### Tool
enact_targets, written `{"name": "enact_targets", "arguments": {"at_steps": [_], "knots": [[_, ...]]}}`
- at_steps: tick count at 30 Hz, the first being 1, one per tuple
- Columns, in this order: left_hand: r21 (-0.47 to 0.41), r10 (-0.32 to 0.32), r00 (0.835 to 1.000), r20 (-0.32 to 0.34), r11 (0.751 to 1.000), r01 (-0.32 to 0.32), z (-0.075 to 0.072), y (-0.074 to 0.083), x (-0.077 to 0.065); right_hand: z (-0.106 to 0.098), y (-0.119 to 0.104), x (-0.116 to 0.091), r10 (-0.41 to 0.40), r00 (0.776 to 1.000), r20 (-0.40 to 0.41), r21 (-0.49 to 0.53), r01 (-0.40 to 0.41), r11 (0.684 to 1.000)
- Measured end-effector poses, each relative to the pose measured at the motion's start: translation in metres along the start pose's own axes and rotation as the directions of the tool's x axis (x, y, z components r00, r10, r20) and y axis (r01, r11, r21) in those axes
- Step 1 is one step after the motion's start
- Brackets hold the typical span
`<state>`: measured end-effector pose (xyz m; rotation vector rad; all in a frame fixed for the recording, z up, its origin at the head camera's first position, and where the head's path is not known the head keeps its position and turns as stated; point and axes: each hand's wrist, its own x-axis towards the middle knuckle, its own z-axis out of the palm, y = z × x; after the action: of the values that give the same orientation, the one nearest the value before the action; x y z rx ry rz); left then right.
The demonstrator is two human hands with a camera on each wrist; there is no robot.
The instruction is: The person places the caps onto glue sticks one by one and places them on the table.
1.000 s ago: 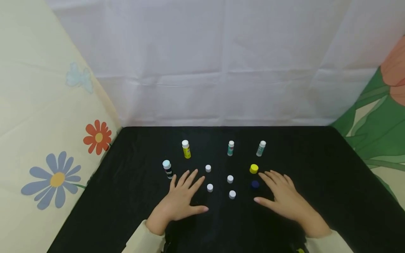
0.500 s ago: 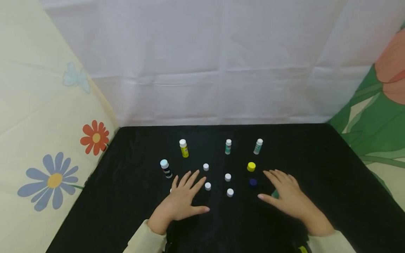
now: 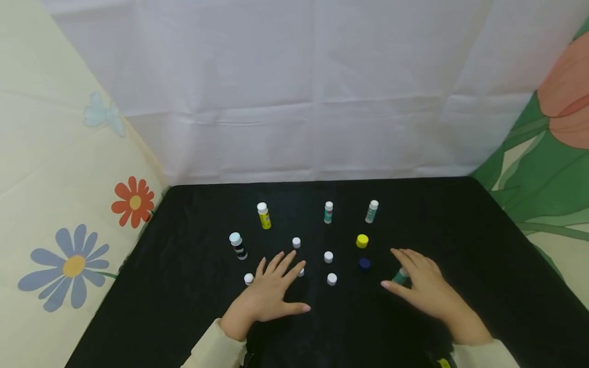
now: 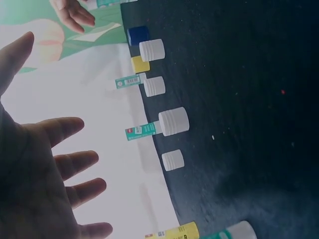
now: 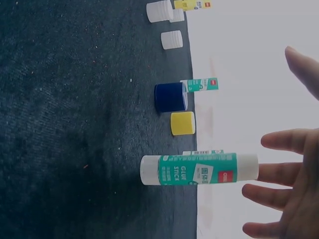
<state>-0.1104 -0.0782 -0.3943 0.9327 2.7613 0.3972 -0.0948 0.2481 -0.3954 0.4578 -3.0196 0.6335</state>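
Note:
My left hand [image 3: 271, 296] hovers with spread fingers over the black table and holds nothing. It partly covers one white cap [image 3: 301, 272]; another green glue stick [image 4: 219, 234] stands by its little-finger side, only its white top [image 3: 248, 279] showing in the head view. My right hand [image 3: 425, 289] is also spread. Between its thumb and fingers, apparently untouched, stands an upright green glue stick [image 5: 197, 169], partly hidden in the head view. Left of this hand are a navy cap [image 3: 364, 264] and a yellow cap [image 3: 362, 241].
White caps [image 3: 328, 257] sit mid-table. Behind stand a yellow glue stick [image 3: 264, 216] and two green glue sticks, one central [image 3: 328, 212], one farther right [image 3: 371, 211]. A dark blue bottle-like stick [image 3: 238, 246] stands at left. A white cloth [image 3: 294, 102] hangs behind.
The head view has shifted slightly. My right hand has moved right, uncovering the green glue stick. My left hand has shifted right, showing a white top at its left and partly covering a white cap.

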Motion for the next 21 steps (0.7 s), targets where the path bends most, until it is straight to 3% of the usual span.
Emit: {"name": "enact_targets", "arguments": {"at_steps": [10,21], "knots": [[-0.016,0.038,0.999,0.006,0.999,-0.037,0.004,0.003,0.006,-0.001,0.003,-0.004,0.006,0.999,-0.041,0.030,-0.005,1.000],[-0.021,0.045,0.999,0.016,0.999,-0.045,0.010,0.004,0.012,0.004,0.010,-0.008,0.058,0.998,-0.022,0.075,-0.056,0.996]]}}
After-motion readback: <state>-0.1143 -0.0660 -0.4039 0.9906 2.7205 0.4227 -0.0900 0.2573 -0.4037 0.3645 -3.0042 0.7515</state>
